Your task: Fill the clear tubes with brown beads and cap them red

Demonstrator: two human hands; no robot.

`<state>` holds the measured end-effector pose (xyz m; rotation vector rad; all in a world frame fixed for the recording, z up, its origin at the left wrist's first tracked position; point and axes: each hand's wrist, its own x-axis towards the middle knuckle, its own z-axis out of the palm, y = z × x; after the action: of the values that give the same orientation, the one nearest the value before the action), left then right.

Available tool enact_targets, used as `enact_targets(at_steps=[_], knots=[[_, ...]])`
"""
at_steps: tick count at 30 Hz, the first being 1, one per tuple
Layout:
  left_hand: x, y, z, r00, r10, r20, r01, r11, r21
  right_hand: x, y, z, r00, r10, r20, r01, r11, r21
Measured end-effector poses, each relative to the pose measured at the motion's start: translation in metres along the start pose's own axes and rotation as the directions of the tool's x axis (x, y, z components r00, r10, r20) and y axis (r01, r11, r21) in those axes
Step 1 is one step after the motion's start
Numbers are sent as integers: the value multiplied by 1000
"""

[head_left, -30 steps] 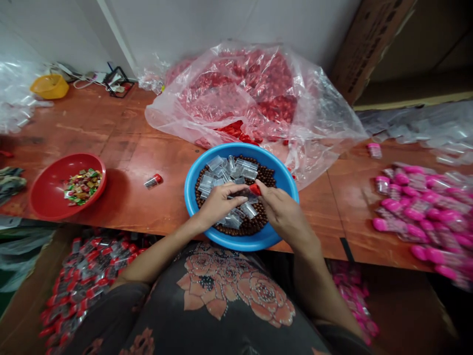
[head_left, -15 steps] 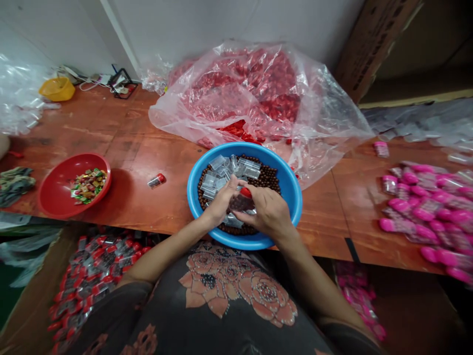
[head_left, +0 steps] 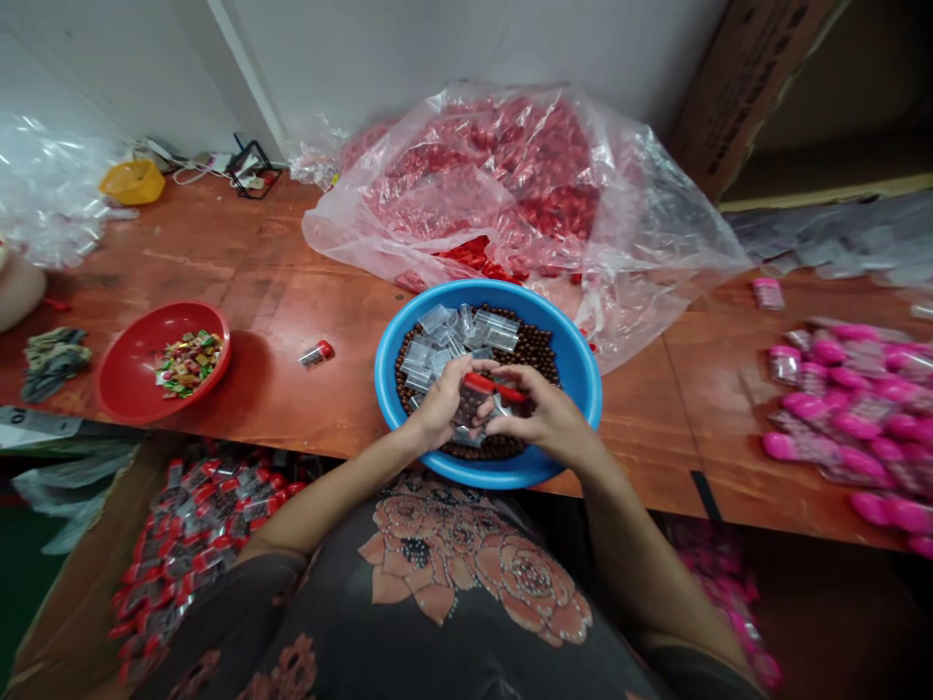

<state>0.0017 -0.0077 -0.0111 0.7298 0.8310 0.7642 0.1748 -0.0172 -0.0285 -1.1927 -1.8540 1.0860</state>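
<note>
Over the blue basin point(head_left: 386, 389), my left hand point(head_left: 439, 406) is closed around a small clear container point(head_left: 473, 401) with a red cap and dark contents. My right hand point(head_left: 555, 420) is curled close beside it, fingers and thumb about a red cap point(head_left: 512, 394). Something clear shows below that cap; whether it is a container in the hand or one in the basin, I cannot tell. Brown beads point(head_left: 535, 355) fill the basin, and empty clear plastic containers point(head_left: 437, 321) lie on them at the left and back.
Behind the basin lies a clear bag point(head_left: 510, 175) of red caps. Left stand one red-capped container point(head_left: 316, 354) and a red bowl point(head_left: 117, 374) of wrapped sweets. Pink-capped containers point(head_left: 852, 399) are heaped right. Below the table's left edge is a box of red-capped containers point(head_left: 196, 544).
My hands have moved slightly apart. The filled container now shows upright in my left hand, and a separate red cap shows in my right. The view has shifted a little.
</note>
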Motion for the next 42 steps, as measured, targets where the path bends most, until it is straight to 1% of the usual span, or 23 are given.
enact_targets(at_steps=[1,2,3,4,5,7,9,11,14,16,19,21,25,27,29,31,32,35,38,40,42], knots=[[-1,3,-1,999,-35,23,35,999,9,-1,2,-2,998,63,-15,-60,988,145],[-3,6,-1,997,-68,33,67,997,32,-2,3,-3,994,104,-42,-89,962,258],[-3,7,-2,995,-94,31,92,994,65,-2,3,-4,989,124,-82,-91,940,329],[-4,6,-2,994,-109,23,106,989,103,-3,2,-4,985,121,-124,-71,935,348],[-3,5,-2,993,-116,16,112,984,140,-3,0,-3,982,94,-163,-38,947,319],[-2,0,-2,993,-115,18,109,973,204,-4,-4,0,981,-10,-194,43,985,167],[-1,-4,-1,995,-98,26,89,965,247,-5,-8,5,980,-120,-158,120,993,-6],[0,-7,1,996,-85,15,78,959,274,-6,-10,13,973,-192,-132,175,976,-128],[-1,-7,5,997,-61,-43,70,962,265,-9,-10,23,963,-243,-113,196,927,-319],[-2,-7,7,997,-38,-73,54,971,233,-10,-10,27,962,-258,-90,192,873,-449],[-2,-9,8,994,0,-112,19,986,167,-11,-11,28,953,-299,-60,210,787,-581],[-3,-10,7,993,17,-116,-2,991,132,-9,-12,26,926,-374,-49,258,723,-641],[-8,-11,5,997,26,-79,-19,996,89,-4,-13,23,835,-551,-2,384,585,-714],[-12,-13,4,996,20,-84,-14,997,80,-2,-13,24,800,-599,25,421,533,-734],[-17,-17,1,995,25,-97,-17,996,82,-1,-14,28,779,-626,35,440,505,-743],[-22,-19,-2,994,32,-109,-24,997,76,-1,-14,32,775,-632,35,449,510,-733],[-23,-20,-4,993,30,-111,-23,998,61,-2,-15,34,783,-621,36,452,529,-718],[-27,-17,-8,997,-18,-80,15,999,-33,-2,-17,38,835,-548,42,444,628,-639],[-30,-10,-11,995,-74,-69,65,990,-129,-3,-19,39,890,-456,8,381,733,-564],[-33,-7,-13,993,-67,-101,50,986,-160,-5,-20,39,915,-404,-19,333,778,-533],[-36,-8,-15,992,-23,-125,4,989,-150,-7,-20,41,930,-365,-31,299,804,-514]])
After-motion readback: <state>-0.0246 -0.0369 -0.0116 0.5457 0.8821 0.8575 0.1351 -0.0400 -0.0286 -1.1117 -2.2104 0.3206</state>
